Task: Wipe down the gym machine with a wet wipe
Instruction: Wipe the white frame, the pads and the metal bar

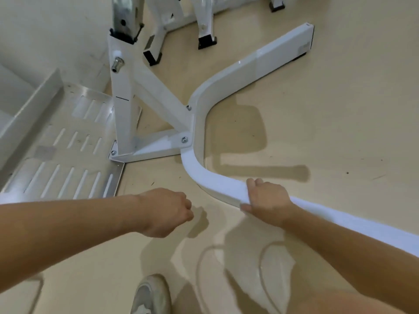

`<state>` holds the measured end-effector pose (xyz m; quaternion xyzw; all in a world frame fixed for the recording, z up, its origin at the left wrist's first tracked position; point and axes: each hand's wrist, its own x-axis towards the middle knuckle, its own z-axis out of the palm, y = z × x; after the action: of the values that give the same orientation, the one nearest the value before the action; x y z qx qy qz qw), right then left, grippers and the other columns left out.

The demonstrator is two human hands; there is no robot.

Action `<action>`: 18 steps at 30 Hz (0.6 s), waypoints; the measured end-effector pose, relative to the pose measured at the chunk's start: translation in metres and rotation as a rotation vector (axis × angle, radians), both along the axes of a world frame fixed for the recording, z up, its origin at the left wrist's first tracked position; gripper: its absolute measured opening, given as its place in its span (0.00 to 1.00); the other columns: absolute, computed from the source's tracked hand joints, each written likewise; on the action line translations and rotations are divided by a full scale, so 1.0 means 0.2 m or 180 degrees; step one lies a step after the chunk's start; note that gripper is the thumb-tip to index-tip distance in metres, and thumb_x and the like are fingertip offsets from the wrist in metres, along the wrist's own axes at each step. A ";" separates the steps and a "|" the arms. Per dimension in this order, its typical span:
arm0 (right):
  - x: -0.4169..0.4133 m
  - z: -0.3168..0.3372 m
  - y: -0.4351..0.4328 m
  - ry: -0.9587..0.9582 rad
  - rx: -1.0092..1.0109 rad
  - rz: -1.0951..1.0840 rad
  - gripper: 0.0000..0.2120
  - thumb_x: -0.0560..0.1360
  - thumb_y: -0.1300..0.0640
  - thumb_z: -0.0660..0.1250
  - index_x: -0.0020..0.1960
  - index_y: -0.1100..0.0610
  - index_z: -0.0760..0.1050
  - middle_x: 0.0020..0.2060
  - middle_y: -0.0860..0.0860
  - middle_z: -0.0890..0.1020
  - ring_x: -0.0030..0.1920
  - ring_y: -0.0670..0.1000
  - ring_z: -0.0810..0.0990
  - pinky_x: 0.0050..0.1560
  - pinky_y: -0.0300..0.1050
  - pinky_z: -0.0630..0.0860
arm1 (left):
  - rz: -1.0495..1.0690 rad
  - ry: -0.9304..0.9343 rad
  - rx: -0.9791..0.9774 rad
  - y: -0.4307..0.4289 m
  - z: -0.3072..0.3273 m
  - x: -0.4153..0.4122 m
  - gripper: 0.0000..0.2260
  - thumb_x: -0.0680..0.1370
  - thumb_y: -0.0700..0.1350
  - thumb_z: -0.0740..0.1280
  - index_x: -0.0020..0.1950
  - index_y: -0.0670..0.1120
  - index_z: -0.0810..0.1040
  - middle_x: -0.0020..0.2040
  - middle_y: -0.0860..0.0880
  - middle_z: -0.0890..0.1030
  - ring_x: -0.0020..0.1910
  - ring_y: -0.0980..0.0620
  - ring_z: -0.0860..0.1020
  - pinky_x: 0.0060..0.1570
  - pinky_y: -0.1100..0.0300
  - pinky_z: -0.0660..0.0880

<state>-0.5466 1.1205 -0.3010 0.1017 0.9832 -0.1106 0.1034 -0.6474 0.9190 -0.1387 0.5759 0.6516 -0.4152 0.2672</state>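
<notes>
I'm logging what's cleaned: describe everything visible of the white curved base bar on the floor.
The base bar is a white, glossy, metal-looking rectangular tube lying on the beige floor. It bends in a wide curve; its far arm ends on a black foot. Two bolts fix its middle to the upright's bracket. The right hand grips its near stretch.

**Gym machine frame** [122, 123]: metal under smooth, glossy white paint, with highlights along the curved base tube [226, 82]. **Inner post** [125, 17]: bare grey metal with a dull sheen. **Knob** [116, 63] and bolt heads [184, 139]: bright polished metal. **End caps** [206, 41]: matt black, plastic or rubber. **Slotted footplate** [74, 156]: bare brushed metal, scuffed. **Floor** [328, 109]: smooth beige, semi-gloss, lightly speckled. **Shoe** [150, 295]: pale, matt cloth.
</notes>
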 end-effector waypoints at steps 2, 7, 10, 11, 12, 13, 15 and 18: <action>-0.12 0.01 -0.11 0.0230 0.0052 -0.0008 0.29 0.77 0.37 0.57 0.67 0.58 0.61 0.57 0.54 0.74 0.54 0.57 0.77 0.41 0.47 0.65 | -0.0141 0.0077 0.0119 0.06 -0.05 -0.05 0.19 0.77 0.39 0.57 0.68 0.46 0.68 0.63 0.47 0.71 0.62 0.45 0.69 0.51 0.48 0.75; -0.08 -0.04 -0.08 0.0631 0.0232 0.0036 0.30 0.79 0.38 0.48 0.69 0.59 0.65 0.54 0.54 0.76 0.51 0.57 0.77 0.45 0.49 0.68 | -0.0304 0.0156 0.0721 0.16 -0.30 -0.16 0.30 0.77 0.38 0.58 0.76 0.44 0.50 0.78 0.43 0.47 0.74 0.41 0.55 0.61 0.46 0.70; 0.13 -0.07 0.05 0.0801 0.0630 -0.0077 0.24 0.77 0.43 0.49 0.51 0.57 0.78 0.35 0.51 0.78 0.32 0.56 0.78 0.30 0.45 0.69 | -0.0237 -0.0063 0.1080 0.16 -0.42 -0.23 0.30 0.75 0.34 0.56 0.74 0.46 0.50 0.77 0.43 0.46 0.72 0.39 0.56 0.61 0.47 0.71; 0.23 -0.07 0.10 0.0655 0.0587 -0.0217 0.25 0.76 0.42 0.47 0.48 0.55 0.77 0.34 0.51 0.78 0.31 0.55 0.78 0.29 0.45 0.68 | -0.0343 -0.0129 0.1144 0.16 -0.43 -0.26 0.31 0.74 0.34 0.56 0.74 0.47 0.50 0.76 0.43 0.47 0.71 0.39 0.58 0.59 0.48 0.72; 0.33 -0.04 0.16 0.0444 0.0508 -0.0439 0.27 0.76 0.39 0.42 0.49 0.53 0.74 0.36 0.50 0.78 0.35 0.55 0.80 0.32 0.45 0.68 | -0.0474 -0.0189 0.1171 0.15 -0.44 -0.30 0.32 0.72 0.33 0.57 0.74 0.47 0.49 0.76 0.44 0.47 0.70 0.41 0.58 0.58 0.49 0.72; 0.42 0.01 0.20 0.0172 0.0455 -0.0682 0.29 0.75 0.37 0.37 0.51 0.51 0.72 0.39 0.48 0.78 0.40 0.54 0.80 0.36 0.45 0.66 | -0.0625 -0.0243 0.1183 0.15 -0.44 -0.35 0.34 0.72 0.33 0.58 0.75 0.49 0.48 0.76 0.45 0.46 0.70 0.42 0.58 0.57 0.50 0.73; 0.52 0.09 0.25 -0.0148 0.0529 -0.1131 0.29 0.76 0.36 0.34 0.49 0.50 0.69 0.40 0.46 0.76 0.48 0.52 0.80 0.41 0.44 0.64 | -0.0857 -0.0406 0.1228 0.17 -0.45 -0.46 0.36 0.72 0.33 0.58 0.75 0.52 0.47 0.77 0.47 0.48 0.72 0.45 0.57 0.61 0.51 0.71; 0.42 0.13 0.19 -0.0550 0.0434 -0.1660 0.23 0.82 0.41 0.42 0.43 0.52 0.67 0.45 0.51 0.81 0.50 0.55 0.79 0.45 0.47 0.69 | -0.0788 -0.0753 0.1419 0.20 -0.47 -0.57 0.36 0.73 0.36 0.58 0.73 0.60 0.47 0.73 0.48 0.59 0.73 0.47 0.58 0.63 0.53 0.67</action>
<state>-0.4626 1.1578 -0.2751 0.3670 0.9166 -0.0579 0.1478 -0.7616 0.9583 -0.2331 0.7402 0.6158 -0.2210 0.1554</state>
